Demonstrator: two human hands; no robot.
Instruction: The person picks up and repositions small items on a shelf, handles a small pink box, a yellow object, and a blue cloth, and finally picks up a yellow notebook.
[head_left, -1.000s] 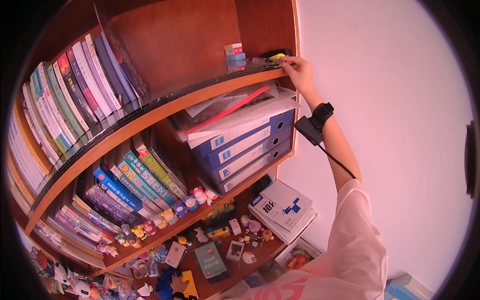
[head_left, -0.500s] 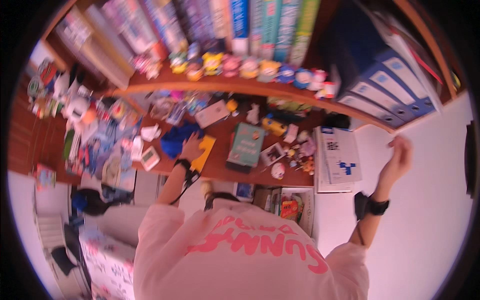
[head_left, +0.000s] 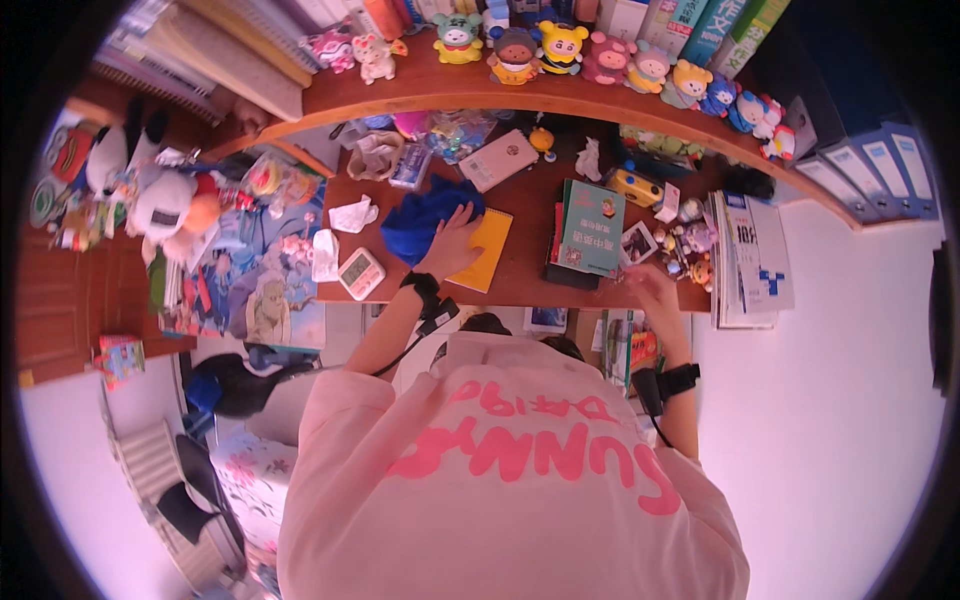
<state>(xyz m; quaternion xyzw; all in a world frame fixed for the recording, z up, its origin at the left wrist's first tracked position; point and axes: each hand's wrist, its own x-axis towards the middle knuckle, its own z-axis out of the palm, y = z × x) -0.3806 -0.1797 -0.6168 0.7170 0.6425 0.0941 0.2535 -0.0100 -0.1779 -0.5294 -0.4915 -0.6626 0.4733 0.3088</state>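
Note:
My left hand (head_left: 452, 248) lies with its fingers stretched out over the right edge of a crumpled blue cloth (head_left: 415, 220) and the left part of a yellow notepad (head_left: 487, 255). To the right of the pad stands a small stack of books with a green one (head_left: 592, 228) on top. My right hand (head_left: 652, 290) is over the front edge of the desk, just right of that stack and in front of a small photo print (head_left: 638, 243). Its fingers are loosely bent and apart, and no held thing shows in them.
Crumpled tissues (head_left: 353, 214) and a white digital timer (head_left: 361, 273) lie left of the cloth. Behind it is a pale pink flat box (head_left: 498, 160). Small figurines (head_left: 690, 240) crowd the desk's right end beside stacked papers (head_left: 750, 255). A shelf (head_left: 420, 100) overhangs the back.
My right hand has come down and left from beside the wall to the desk's front edge. My left hand stays on the cloth and notepad. The view has shifted.

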